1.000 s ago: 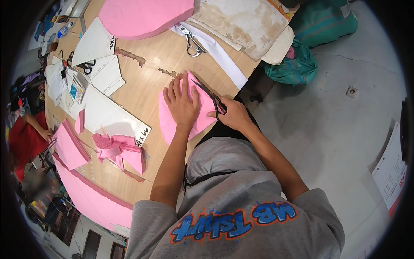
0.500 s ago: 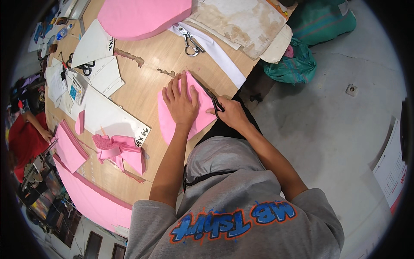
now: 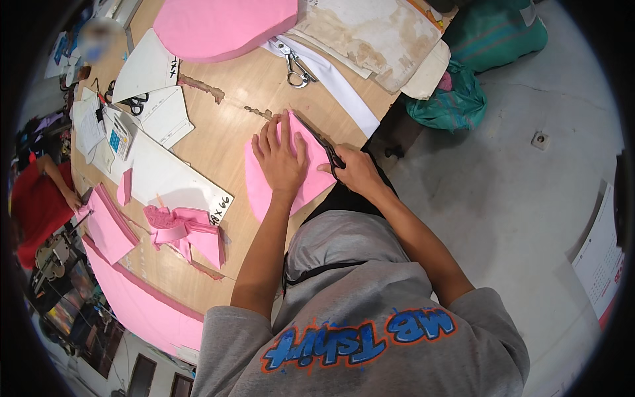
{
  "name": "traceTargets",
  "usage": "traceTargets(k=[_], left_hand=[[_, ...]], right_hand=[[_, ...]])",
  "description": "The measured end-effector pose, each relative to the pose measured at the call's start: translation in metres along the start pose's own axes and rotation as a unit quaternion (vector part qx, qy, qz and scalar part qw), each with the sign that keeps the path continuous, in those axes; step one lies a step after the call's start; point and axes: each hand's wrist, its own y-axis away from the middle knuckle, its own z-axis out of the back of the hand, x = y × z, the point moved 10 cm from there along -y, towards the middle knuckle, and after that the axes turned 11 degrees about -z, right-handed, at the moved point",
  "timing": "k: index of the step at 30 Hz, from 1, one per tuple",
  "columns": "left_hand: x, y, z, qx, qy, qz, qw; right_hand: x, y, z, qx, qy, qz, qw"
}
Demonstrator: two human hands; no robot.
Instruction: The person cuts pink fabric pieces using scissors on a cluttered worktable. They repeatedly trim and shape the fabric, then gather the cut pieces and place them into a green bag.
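My left hand point(image 3: 281, 159) lies flat, fingers spread, on a pink foam piece point(image 3: 261, 188) at the edge of the wooden table point(image 3: 225, 139). My right hand point(image 3: 357, 170) grips black scissors point(image 3: 329, 152) whose blades run along the right edge of that pink piece, pointing toward its upper tip.
A second pair of scissors point(image 3: 296, 69) lies on a white strip. A large pink foam sheet point(image 3: 221, 26) sits at the top, beside worn cardboard patterns point(image 3: 370, 36). White paper patterns point(image 3: 165, 175), pink offcuts point(image 3: 185, 228) and a calculator point(image 3: 119, 135) lie left. A person in red point(image 3: 33, 192) works at far left. Green bags point(image 3: 476, 59) sit on the floor.
My right hand and the scissors have shifted slightly back along the pink piece's right edge. My left hand stays pressed on the foam.
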Motion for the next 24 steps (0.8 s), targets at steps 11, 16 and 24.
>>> traceTargets(k=[11,16,24], left_hand=[[0.001,0.001,0.001,-0.006,0.008,-0.002,1.000],[0.007,0.003,-0.002,-0.034,-0.011,-0.013,0.999],[0.004,0.009,0.022,-0.061,0.072,0.000,0.996]], right_hand=[[0.005,-0.010,-0.001,0.006,0.006,0.004,1.000],[0.009,-0.015,-0.007,-0.021,0.019,0.067,0.997],[-0.006,-0.012,0.011,0.003,0.058,-0.072,0.996]])
